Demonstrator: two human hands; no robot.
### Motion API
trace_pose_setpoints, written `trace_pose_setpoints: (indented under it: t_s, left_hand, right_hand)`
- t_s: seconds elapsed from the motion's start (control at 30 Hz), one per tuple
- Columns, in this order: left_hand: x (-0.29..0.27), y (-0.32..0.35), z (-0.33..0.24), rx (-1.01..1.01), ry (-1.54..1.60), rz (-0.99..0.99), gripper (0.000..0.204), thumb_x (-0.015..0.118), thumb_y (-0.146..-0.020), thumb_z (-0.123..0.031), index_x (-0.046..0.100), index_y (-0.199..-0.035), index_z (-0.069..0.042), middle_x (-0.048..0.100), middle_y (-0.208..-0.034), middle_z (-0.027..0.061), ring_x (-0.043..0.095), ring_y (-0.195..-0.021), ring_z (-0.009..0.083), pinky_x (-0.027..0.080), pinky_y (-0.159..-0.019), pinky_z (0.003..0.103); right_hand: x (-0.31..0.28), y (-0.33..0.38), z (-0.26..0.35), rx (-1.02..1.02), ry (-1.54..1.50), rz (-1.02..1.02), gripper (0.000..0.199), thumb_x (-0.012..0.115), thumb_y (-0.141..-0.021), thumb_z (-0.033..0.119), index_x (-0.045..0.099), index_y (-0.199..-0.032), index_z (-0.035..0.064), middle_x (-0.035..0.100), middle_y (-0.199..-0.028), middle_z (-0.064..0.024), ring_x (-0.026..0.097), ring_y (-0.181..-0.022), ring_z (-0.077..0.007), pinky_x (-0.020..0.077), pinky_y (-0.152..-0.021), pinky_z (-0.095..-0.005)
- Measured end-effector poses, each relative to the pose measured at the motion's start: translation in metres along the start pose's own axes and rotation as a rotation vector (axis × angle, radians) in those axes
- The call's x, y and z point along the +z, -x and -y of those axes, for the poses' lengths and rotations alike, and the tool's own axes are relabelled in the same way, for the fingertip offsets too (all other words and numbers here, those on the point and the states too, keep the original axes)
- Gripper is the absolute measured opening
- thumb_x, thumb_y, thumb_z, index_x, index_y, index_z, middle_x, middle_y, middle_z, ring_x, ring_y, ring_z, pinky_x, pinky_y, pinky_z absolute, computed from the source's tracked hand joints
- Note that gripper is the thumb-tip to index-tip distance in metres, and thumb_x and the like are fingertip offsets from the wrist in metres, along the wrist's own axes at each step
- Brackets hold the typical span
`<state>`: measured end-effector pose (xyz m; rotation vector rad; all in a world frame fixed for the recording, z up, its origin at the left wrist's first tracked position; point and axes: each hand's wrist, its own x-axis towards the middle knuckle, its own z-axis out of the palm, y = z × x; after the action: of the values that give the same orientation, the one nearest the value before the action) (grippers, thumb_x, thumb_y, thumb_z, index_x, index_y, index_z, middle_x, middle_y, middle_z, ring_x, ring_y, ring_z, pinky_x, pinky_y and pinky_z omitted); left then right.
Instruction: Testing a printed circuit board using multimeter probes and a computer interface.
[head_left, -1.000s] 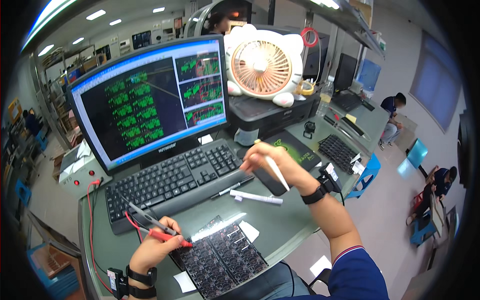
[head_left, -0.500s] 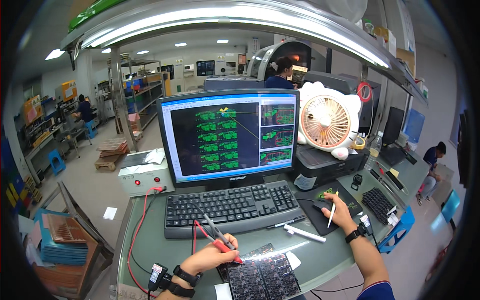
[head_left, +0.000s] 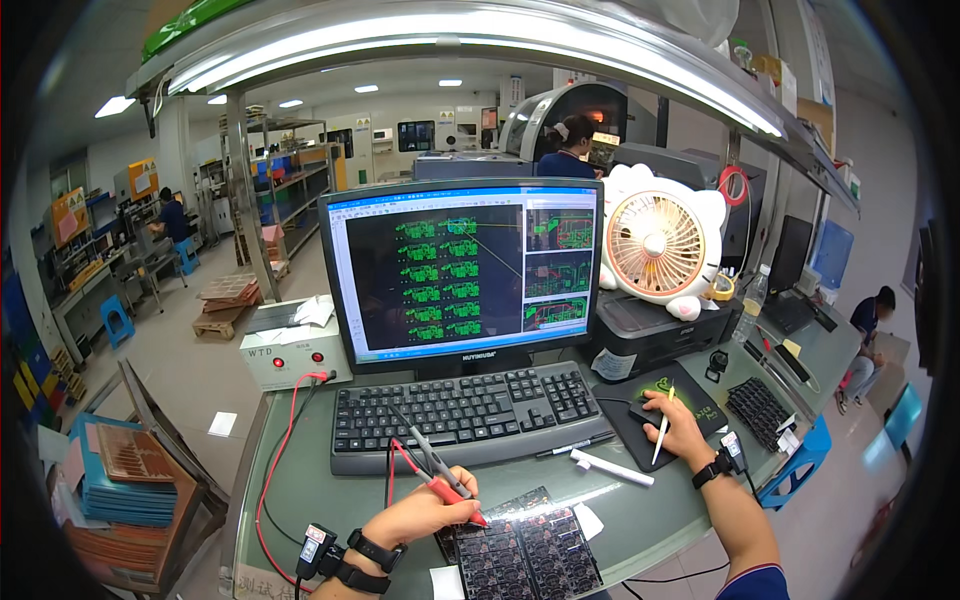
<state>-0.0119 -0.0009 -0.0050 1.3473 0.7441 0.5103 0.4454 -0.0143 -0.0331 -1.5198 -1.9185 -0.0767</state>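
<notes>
My left hand (head_left: pixel 428 512) is closed round a red test probe (head_left: pixel 446 491) and a grey test probe (head_left: pixel 432 456) held together. The red probe's tip points down at the upper left of a dark panel of circuit boards (head_left: pixel 530 556); whether it touches cannot be told. My right hand (head_left: pixel 684 428) rests over a black mouse (head_left: pixel 628 410) on a dark mouse pad (head_left: pixel 642 446). A thin white pen-like stick (head_left: pixel 663 428) is held between its fingers. A monitor (head_left: pixel 440 275) ahead shows green board layouts, with a black keyboard (head_left: pixel 470 408) below it.
A white marker-like stick (head_left: pixel 612 467) lies between the boards and mouse pad. At the left stands a pale instrument box (head_left: pixel 290 350) with a red lead (head_left: pixel 283 440). A cat-shaped fan (head_left: pixel 655 240) sits on a black printer (head_left: pixel 660 330). Other people are further off.
On the monitor, the yellow marker near the top has gone and the middle right pane has changed. The whole view has shifted slightly; both hands keep nearly the same places.
</notes>
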Motion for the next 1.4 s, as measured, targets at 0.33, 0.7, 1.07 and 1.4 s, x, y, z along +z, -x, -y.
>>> trace_pose_setpoints:
  t_s: [0.33, 0.7, 1.07, 1.4]
  left_hand:
    - [0.0, 0.0, 0.003, 0.019, -0.02, -0.01, 0.02, 0.067, -0.088, -0.019, 0.051, -0.095, -0.009, 0.051, -0.077, -0.0059, 0.047, -0.069, 0.0022, 0.037, -0.059, 0.02]
    - [0.0, 0.002, 0.002, 0.033, -0.047, -0.001, 0.019, 0.065, -0.089, -0.018, 0.051, -0.096, -0.008, 0.051, -0.077, -0.0052, 0.048, -0.069, 0.0031, 0.038, -0.059, 0.021]
    - [-0.002, 0.002, 0.003, 0.023, -0.056, 0.014, 0.02, 0.067, -0.09, -0.017, 0.05, -0.099, -0.008, 0.052, -0.078, -0.0043, 0.051, -0.067, 0.0032, 0.04, -0.059, 0.019]
    - [-0.006, -0.008, 0.017, 0.056, -0.1, -0.006, 0.009, 0.061, -0.086, -0.014, 0.059, -0.088, -0.005, 0.054, -0.072, -0.0021, 0.049, -0.063, 0.0063, 0.039, -0.055, 0.024]
  right_hand:
    - [-0.002, 0.0, 0.004, 0.007, -0.023, 0.002, 0.034, 0.075, -0.071, 0.012, 0.064, -0.103, 0.0077, 0.06, -0.127, -0.0111, 0.056, -0.115, -0.0328, 0.0452, -0.097, -0.0404]
    - [-0.003, -0.003, 0.01, -0.031, 0.061, -0.085, 0.04, 0.076, -0.07, 0.016, 0.062, -0.107, 0.0087, 0.061, -0.127, -0.0093, 0.056, -0.115, -0.0328, 0.04, -0.1, -0.0428]
    - [0.018, -0.066, 0.179, -0.139, -0.379, 0.407, 0.017, 0.063, -0.093, 0.02, 0.064, -0.105, 0.0075, 0.07, -0.095, -0.0114, 0.07, -0.084, -0.0264, 0.0541, -0.073, -0.0337]
    - [0.088, -0.078, 0.247, -0.324, -0.67, 0.563, 0.038, 0.07, -0.088, 0.033, 0.06, -0.112, 0.0055, 0.066, -0.085, -0.0126, 0.066, -0.077, -0.0235, 0.0507, -0.069, -0.0331]
